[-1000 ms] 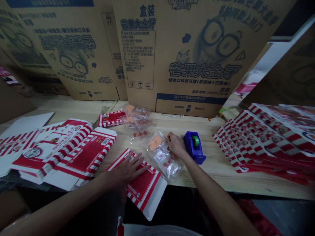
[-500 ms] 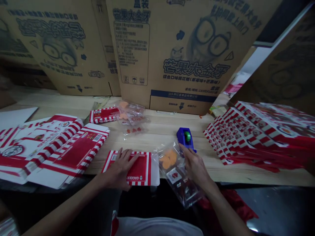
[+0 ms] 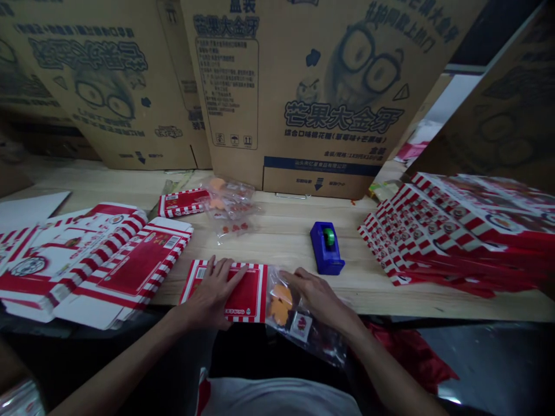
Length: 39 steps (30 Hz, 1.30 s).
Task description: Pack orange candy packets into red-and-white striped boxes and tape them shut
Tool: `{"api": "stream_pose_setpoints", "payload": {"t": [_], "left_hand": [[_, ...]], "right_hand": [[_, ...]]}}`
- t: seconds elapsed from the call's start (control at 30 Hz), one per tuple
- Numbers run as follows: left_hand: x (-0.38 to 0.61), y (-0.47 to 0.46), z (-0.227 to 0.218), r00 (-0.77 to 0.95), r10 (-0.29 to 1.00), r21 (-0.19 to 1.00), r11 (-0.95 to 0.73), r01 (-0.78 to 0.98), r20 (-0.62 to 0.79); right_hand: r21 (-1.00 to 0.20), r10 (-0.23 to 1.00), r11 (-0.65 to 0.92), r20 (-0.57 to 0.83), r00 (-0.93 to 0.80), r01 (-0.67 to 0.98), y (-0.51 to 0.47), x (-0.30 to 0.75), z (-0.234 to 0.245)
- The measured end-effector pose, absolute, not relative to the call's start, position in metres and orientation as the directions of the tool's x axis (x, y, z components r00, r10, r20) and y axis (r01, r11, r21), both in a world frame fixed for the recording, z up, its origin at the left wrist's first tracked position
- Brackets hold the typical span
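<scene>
A flat red-and-white striped carton (image 3: pixel 247 294) lies at the near edge of the wooden table (image 3: pixel 286 231). My left hand (image 3: pixel 214 292) rests flat on it with fingers spread. My right hand (image 3: pixel 318 297) grips a clear plastic bag (image 3: pixel 299 320) holding orange pieces and small red sweets. The bag's end lies against the open right side of the carton and its other end hangs past the table edge.
A blue tape dispenser (image 3: pixel 326 247) stands just beyond my right hand. Stacks of flat striped cartons lie at the left (image 3: pixel 95 260) and right (image 3: pixel 455 231). More clear bags (image 3: pixel 229 208) and a small striped box (image 3: pixel 180 202) sit mid-table. Large printed cardboard boxes (image 3: pixel 312 92) wall the back.
My right hand has carried the clear bag from near the tape dispenser down and left to the carton's open side. My left hand turned the carton square to the table edge.
</scene>
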State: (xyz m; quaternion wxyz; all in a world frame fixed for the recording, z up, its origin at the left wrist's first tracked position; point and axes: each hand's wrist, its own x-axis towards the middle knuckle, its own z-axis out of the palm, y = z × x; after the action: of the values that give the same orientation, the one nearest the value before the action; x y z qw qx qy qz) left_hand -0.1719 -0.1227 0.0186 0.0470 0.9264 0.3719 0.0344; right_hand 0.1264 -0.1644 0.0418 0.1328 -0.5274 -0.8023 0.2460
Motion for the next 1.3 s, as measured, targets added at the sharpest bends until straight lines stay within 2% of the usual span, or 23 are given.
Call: {"api": "stream_pose_setpoints", "payload": {"t": [0.2, 0.27, 0.33, 0.4, 0.5, 0.6, 0.7, 0.87, 1.1, 1.2, 1.3], "left_hand": [[-0.167, -0.121, 0.021, 0.738, 0.673, 0.101, -0.732, 0.673, -0.042], [-0.169, -0.118, 0.020, 0.750, 0.659, 0.119, -0.741, 0.661, -0.064], [-0.171, -0.116, 0.017, 0.758, 0.646, 0.147, -0.744, 0.652, -0.089], [-0.173, -0.113, 0.013, 0.764, 0.636, 0.170, -0.746, 0.644, -0.107], [-0.177, -0.112, 0.008, 0.770, 0.630, 0.190, -0.747, 0.637, -0.102], [-0.178, -0.112, 0.007, 0.772, 0.629, 0.214, -0.744, 0.632, -0.094], [-0.175, -0.112, 0.008, 0.773, 0.628, 0.234, -0.741, 0.629, -0.088], [-0.163, -0.112, 0.010, 0.766, 0.638, 0.223, -0.739, 0.636, -0.072], [-0.150, -0.114, 0.011, 0.753, 0.657, 0.237, -0.730, 0.642, -0.017], [-0.151, -0.112, 0.017, 0.675, 0.736, 0.245, -0.664, 0.706, 0.052], [-0.144, -0.117, 0.029, 0.469, 0.864, 0.268, -0.503, 0.822, 0.181]], "right_hand": [[-0.386, 0.880, 0.412, -0.068, -0.470, 0.826, -0.148, 0.101, 0.030], [-0.378, 0.883, 0.416, -0.050, -0.467, 0.827, -0.146, 0.096, 0.022], [-0.422, 0.905, 0.399, 0.038, -0.424, 0.814, -0.149, 0.095, 0.013], [-0.505, 0.934, 0.357, 0.180, -0.309, 0.786, -0.162, 0.103, 0.004], [-0.632, 0.945, 0.203, 0.326, 0.019, 0.748, -0.195, 0.134, -0.006], [-0.722, 0.916, -0.064, 0.232, 0.328, 0.689, -0.231, 0.171, -0.011], [-0.771, 0.921, -0.193, 0.070, 0.383, 0.606, -0.247, 0.186, -0.014], [-0.816, 0.966, -0.087, 0.070, 0.248, 0.571, -0.227, 0.143, -0.019], [-0.925, 0.994, 0.100, 0.109, 0.004, 0.366, -0.193, 0.060, -0.015], [-0.947, 0.990, 0.108, 0.130, 0.052, 0.302, -0.191, 0.059, -0.004], [-0.949, 0.940, 0.134, 0.213, 0.265, 0.286, -0.196, 0.070, 0.006]]}}
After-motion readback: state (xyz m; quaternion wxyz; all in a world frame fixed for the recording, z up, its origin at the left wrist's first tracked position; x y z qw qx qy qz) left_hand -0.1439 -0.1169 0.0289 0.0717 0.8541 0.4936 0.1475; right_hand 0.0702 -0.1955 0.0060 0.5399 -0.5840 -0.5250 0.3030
